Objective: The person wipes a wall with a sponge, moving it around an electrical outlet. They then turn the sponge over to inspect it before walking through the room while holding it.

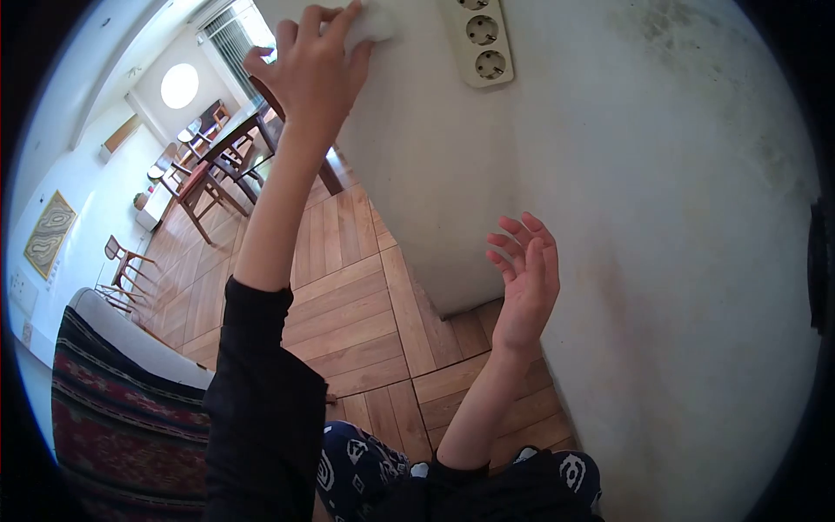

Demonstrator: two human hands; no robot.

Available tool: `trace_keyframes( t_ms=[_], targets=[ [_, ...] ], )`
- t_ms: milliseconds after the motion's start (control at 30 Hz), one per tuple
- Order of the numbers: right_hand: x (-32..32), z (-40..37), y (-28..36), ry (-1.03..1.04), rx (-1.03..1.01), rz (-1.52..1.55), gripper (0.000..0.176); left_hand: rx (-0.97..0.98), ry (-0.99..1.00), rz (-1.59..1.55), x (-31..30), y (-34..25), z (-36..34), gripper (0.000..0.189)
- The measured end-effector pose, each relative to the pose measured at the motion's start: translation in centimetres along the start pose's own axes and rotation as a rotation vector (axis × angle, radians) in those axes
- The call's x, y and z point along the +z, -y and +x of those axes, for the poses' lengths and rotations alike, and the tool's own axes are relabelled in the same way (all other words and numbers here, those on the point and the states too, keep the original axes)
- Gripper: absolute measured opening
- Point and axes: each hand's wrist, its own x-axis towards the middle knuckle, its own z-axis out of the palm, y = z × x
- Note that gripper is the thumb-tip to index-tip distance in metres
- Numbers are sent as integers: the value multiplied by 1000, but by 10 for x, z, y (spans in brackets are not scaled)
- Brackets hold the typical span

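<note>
Raised at the top, my left hand (pixel 317 74) grips a small white sponge-like piece (pixel 374 24) between thumb and fingers. The piece rests against the white wall (pixel 426 148), left of a cream power strip (pixel 483 35) with several round sockets. Whether it is a sponge or a folded cloth I cannot make out. Lower down, in front of the wall corner, my right hand (pixel 526 283) hangs in the air, palm turned up. Its fingers are loosely bent and apart, and it holds nothing.
Dark smudges (pixel 687 35) mark the wall at upper right. Parquet floor (pixel 348 304) runs below. A patterned woven throw (pixel 122 409) covers a seat at lower left. Wooden chairs (pixel 196 196) and a table (pixel 230 130) stand farther back. A black object (pixel 816 265) juts in at the right edge.
</note>
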Motion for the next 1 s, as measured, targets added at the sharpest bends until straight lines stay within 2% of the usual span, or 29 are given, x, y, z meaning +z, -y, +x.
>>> trace_keyframes(
  t_ms=[67,100,167,333,400,533,600,700,800,867,967,1000],
  targets=[
    [1,0,-4,12,12,0,44,-3,-3,-67,6,-3,-18,44],
    [2,0,-4,5,13,5,44,-13,39,-39,1,-10,-32,38],
    [1,0,-3,-9,17,8,43,3,106,-89,-4,-24,-72,38],
    [-2,-2,3,-16,5,-4,43,273,166,-133,-14,-55,-161,37],
    [-2,-4,6,-13,-1,-15,43,343,122,-140,-15,-55,-170,36],
    [-4,-5,7,-22,-8,-24,43,64,25,8,-17,-26,-95,37],
    [-4,-4,5,-26,-1,-31,42,-55,-58,-111,-12,-7,-52,43],
    [-4,-4,1,-36,21,-29,42,-77,-32,-112,2,1,-46,42],
    [-4,-2,0,-37,25,-18,41,-44,129,-108,-8,-19,-94,41],
    [-5,-3,1,-36,20,-13,41,72,222,-99,-12,-43,-150,39],
    [-7,-3,2,-39,28,-19,41,257,185,-155,-17,-69,-183,40],
    [-9,-2,2,-34,23,-25,41,189,141,-137,-10,-70,-183,40]
  ],
)
